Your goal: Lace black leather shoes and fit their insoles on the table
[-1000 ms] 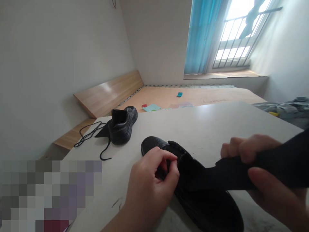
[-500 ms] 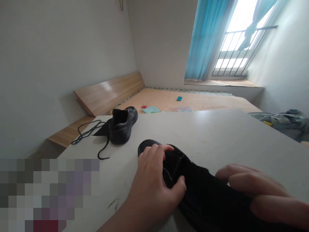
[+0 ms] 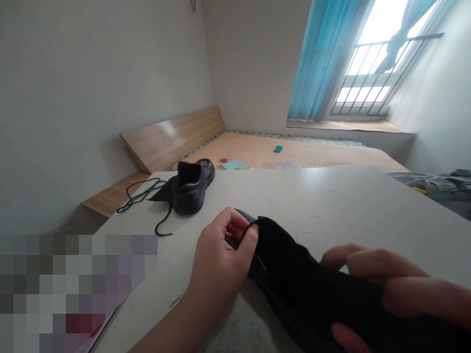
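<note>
A black shoe (image 3: 294, 274) lies slantwise on the white table in front of me, its toe pointing away. My left hand (image 3: 224, 250) pinches the edge of the shoe's upper near the toe end between thumb and fingers. Around the heel end, at the lower right, my right hand (image 3: 386, 284) grips the shoe, with fingers over the far side and the thumb on the near side. The shoe's inside is too dark to make out. A second black shoe (image 3: 191, 189) stands upright farther back on the left, its tongue pulled out.
A loose black shoelace (image 3: 142, 193) trails beside the second shoe at the table's left edge. Behind the white table (image 3: 349, 206) is a bed (image 3: 324, 154) with a wooden headboard (image 3: 176, 135) and small items. Clothes (image 3: 441, 184) are piled at the right. The lower left is pixelated.
My left hand has shifted from lying over the shoe's toe to pinching the upper's edge, which is now lifted. My right thumb has come into view. The view has turned slightly left.
</note>
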Motion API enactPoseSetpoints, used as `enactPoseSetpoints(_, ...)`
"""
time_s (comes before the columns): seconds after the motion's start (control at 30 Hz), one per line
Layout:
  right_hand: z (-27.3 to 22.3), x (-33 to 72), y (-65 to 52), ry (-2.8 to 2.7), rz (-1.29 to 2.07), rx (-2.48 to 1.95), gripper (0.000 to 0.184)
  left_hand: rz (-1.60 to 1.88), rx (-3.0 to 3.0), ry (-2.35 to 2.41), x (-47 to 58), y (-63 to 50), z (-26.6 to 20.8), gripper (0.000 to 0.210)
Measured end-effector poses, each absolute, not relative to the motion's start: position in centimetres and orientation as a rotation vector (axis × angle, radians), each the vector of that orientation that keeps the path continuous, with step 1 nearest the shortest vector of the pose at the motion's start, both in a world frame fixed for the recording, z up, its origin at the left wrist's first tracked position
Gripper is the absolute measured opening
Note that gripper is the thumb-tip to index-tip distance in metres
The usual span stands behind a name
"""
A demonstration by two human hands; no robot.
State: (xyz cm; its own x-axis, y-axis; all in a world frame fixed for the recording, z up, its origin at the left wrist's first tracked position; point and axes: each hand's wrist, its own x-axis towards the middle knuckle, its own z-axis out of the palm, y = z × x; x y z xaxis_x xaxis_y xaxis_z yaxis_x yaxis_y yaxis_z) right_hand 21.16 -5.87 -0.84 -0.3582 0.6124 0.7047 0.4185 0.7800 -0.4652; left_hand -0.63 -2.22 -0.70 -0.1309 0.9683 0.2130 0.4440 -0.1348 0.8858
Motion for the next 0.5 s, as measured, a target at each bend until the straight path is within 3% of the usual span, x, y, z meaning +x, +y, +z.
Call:
enactPoseSetpoints(0.3,-0.7,19.4,-3.3,-2.081,0.151,-0.858,0.039,1.265,1.600,1.552,-0.7,-1.6,-1.0,0.022)
enactPoseSetpoints(0.4,-0.2,20.7,-2.4,-2.262,0.291,-0.829,0.034,1.255,1.632,1.574,-0.7,-1.7,-1.0,0.020)
enactPoseSetpoints(0.5,-0.3,23.5,-1.6,-2.480,0.561,-0.828,0.054,1.227,1.661,1.594,-0.7,-1.8,-0.9,0.019)
